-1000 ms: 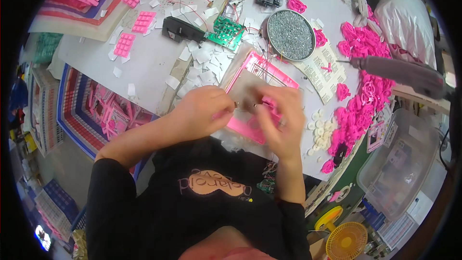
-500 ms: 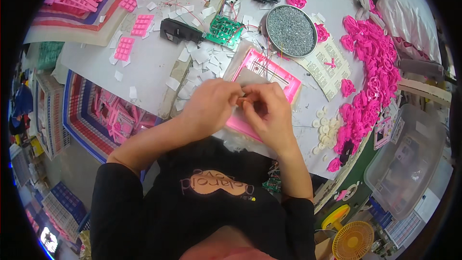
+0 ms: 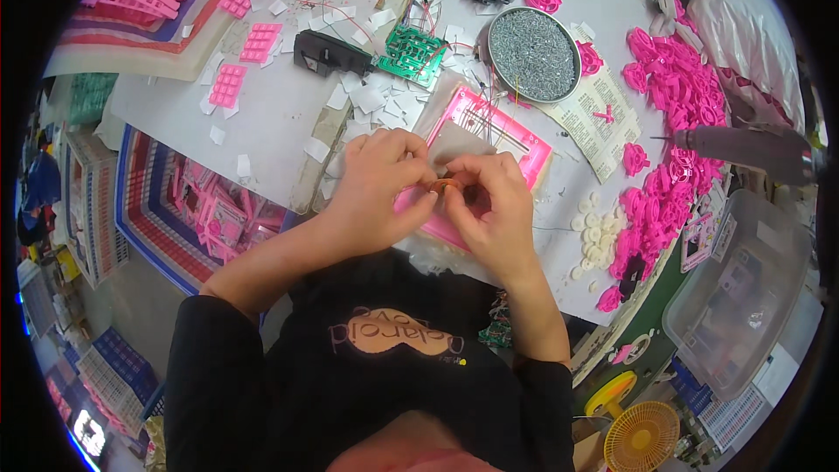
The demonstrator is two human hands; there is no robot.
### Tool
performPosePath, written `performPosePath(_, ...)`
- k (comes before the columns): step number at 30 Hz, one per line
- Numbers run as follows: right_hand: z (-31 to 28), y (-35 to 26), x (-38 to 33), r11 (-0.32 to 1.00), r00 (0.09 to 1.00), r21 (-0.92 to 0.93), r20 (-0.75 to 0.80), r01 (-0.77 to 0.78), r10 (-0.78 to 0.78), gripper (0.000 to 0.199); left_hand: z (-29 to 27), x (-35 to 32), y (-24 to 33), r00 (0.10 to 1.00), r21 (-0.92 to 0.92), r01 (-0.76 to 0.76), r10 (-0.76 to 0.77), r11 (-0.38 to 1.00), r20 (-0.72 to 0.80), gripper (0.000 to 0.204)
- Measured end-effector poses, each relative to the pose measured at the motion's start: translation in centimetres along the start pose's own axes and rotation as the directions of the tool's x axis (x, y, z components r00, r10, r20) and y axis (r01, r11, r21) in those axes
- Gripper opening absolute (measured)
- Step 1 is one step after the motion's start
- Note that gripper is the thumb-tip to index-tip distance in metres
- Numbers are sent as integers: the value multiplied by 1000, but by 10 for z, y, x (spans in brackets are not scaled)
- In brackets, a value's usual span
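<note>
Over a pink plastic casing (image 3: 535,163), my two hands meet at a small, thin orange-brown piece (image 3: 444,183) whose exact kind is too small to make out. My left hand (image 3: 380,188) pinches its left side between thumb and fingertips. The thumb and forefinger of my right hand (image 3: 496,205) close on the other side. Thin wires and a grey flat part (image 3: 453,142) show in the casing just beyond my fingers. My hands hide the casing's middle. A green circuit board (image 3: 411,54) with red wires lies beyond, to the left.
A round tin of screws (image 3: 487,57) stands beyond the casing on a printed sheet (image 3: 596,135). Pink plastic parts (image 3: 669,188) heap at the right, beside white discs (image 3: 594,240). A grey power screwdriver (image 3: 743,144) juts in there. Pink keypads (image 3: 227,86) and paper scraps lie left.
My left hand's fingers have spread and shifted slightly, exposing more of the orange-brown piece. The power screwdriver at the right has swung into fuller view. My right hand stays nearly in place.
</note>
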State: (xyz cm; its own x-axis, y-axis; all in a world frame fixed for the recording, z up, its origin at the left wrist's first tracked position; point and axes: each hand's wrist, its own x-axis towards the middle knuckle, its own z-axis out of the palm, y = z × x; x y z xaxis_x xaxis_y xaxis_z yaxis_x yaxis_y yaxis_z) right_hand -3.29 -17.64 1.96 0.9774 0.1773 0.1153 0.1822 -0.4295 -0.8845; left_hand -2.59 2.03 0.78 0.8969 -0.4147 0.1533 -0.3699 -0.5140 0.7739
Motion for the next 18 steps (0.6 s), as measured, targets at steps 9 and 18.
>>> performPosePath(9,2,7,-6,996,999,79,-26,-27,29,29,2,-2,-4,1000,-43,4,-5,999,-26,18)
performPosePath(18,1,5,-4,999,1000,47,-7,-16,17,28,-1,-4,4,1000,40,20,-19,999,-19,20)
